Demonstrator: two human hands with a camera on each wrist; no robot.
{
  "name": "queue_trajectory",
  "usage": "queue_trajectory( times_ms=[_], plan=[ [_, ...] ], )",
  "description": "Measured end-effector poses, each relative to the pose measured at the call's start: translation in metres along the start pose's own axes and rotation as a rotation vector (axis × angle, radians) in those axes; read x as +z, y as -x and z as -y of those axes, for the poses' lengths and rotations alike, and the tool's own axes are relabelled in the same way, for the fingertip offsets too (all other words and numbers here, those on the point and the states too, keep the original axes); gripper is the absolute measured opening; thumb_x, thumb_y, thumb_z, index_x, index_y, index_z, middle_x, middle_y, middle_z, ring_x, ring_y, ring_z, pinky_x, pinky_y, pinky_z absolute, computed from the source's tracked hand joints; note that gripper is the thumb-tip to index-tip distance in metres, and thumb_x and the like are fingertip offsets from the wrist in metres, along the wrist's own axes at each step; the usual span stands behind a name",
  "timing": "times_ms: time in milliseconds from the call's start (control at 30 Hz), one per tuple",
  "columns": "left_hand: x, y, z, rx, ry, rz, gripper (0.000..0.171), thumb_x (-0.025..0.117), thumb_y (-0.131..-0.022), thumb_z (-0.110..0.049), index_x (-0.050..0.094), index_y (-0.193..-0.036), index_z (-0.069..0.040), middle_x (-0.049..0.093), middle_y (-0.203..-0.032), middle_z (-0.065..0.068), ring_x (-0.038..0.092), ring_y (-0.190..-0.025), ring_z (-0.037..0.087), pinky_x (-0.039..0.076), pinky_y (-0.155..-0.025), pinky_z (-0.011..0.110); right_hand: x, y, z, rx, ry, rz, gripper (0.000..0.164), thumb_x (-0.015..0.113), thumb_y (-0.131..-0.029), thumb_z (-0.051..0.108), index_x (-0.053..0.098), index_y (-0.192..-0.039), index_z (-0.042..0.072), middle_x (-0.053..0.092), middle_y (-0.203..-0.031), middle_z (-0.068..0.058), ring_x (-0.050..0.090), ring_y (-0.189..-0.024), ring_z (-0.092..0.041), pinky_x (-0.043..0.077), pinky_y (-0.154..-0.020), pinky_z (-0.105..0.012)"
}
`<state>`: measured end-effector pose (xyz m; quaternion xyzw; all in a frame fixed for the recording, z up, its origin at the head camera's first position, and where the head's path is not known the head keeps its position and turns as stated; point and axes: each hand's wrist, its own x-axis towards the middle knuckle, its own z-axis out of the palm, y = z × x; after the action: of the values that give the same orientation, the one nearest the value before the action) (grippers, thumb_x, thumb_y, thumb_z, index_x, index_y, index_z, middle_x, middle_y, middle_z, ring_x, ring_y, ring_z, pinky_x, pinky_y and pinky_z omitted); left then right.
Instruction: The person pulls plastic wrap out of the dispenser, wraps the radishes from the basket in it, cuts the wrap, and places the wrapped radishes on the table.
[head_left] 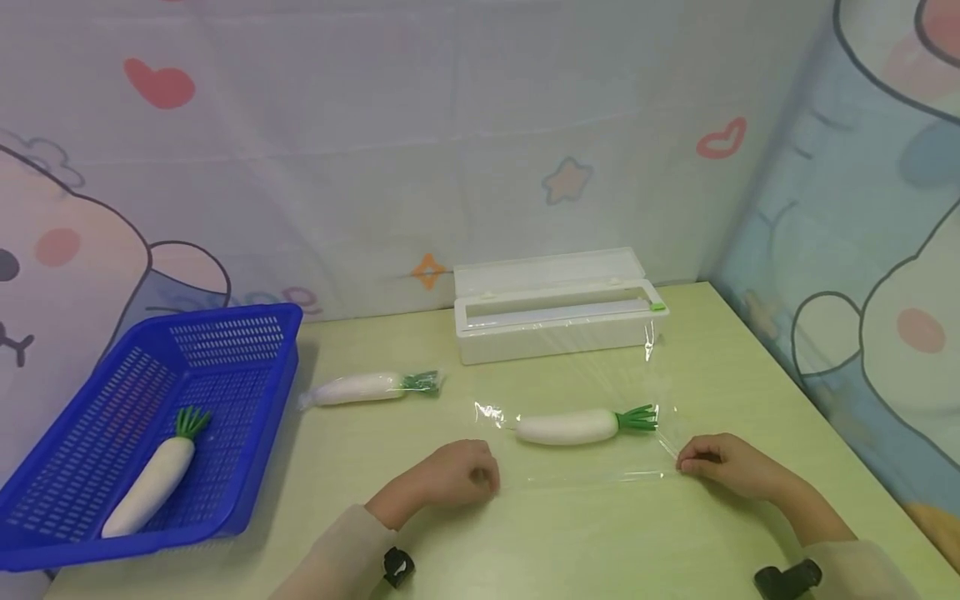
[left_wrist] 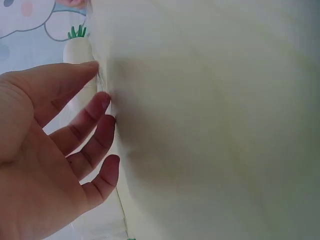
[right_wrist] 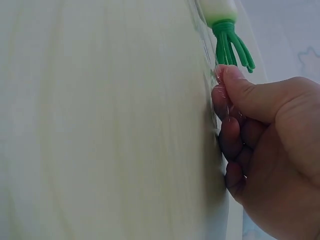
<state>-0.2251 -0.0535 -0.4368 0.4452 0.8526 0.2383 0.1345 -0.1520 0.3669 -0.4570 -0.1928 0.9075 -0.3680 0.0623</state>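
Note:
A white radish with green stems [head_left: 567, 427] lies on a clear sheet of plastic wrap [head_left: 551, 481] spread over the table. My right hand [head_left: 731, 467] pinches the sheet's near right corner between thumb and fingertips; in the right wrist view the film [right_wrist: 220, 92] wrinkles at the thumb tip, close by the radish's stems [right_wrist: 230, 47]. At the near left corner, my left hand [head_left: 457, 473] holds the edge of the film, thumb [left_wrist: 80, 75] at the edge and the other fingers loosely bent. A second radish [head_left: 367, 387], wrapped in film, rests farther left.
Behind the sheet stands a white wrap dispenser box [head_left: 558, 333] with its lid raised and a green tab at its right end. A blue plastic basket [head_left: 258, 450] on the left holds another radish [head_left: 153, 487]. A printed curtain [head_left: 360, 167] hangs behind the table.

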Motion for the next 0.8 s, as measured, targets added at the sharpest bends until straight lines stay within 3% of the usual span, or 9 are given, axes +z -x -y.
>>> queue_trajectory(
  times_ms=[367,800],
  plan=[
    [-0.005,0.006,0.002,-0.018,0.147,-0.051,0.008,0.063,-0.088,-0.004,0.068,-0.084,-0.010,0.063,-0.085,-0.002,0.055,-0.080,0.009,0.047,-0.075,0.025,-0.003,0.000,0.005,0.071,0.049,-0.072,0.011,0.057,-0.096,0.012,0.067,-0.094,0.007,0.064,-0.091,0.002,0.049,-0.080,0.002,0.046,-0.070,-0.023],
    [-0.016,0.002,0.010,-0.069,0.257,-0.121,0.006,0.062,-0.091,-0.010,0.067,-0.089,-0.011,0.063,-0.093,-0.005,0.056,-0.091,0.015,0.046,-0.074,0.028,-0.018,-0.008,0.014,0.029,-0.015,-0.193,0.014,0.054,-0.098,0.010,0.066,-0.097,0.002,0.065,-0.091,-0.003,0.054,-0.084,0.001,0.047,-0.072,-0.019]
  ],
)
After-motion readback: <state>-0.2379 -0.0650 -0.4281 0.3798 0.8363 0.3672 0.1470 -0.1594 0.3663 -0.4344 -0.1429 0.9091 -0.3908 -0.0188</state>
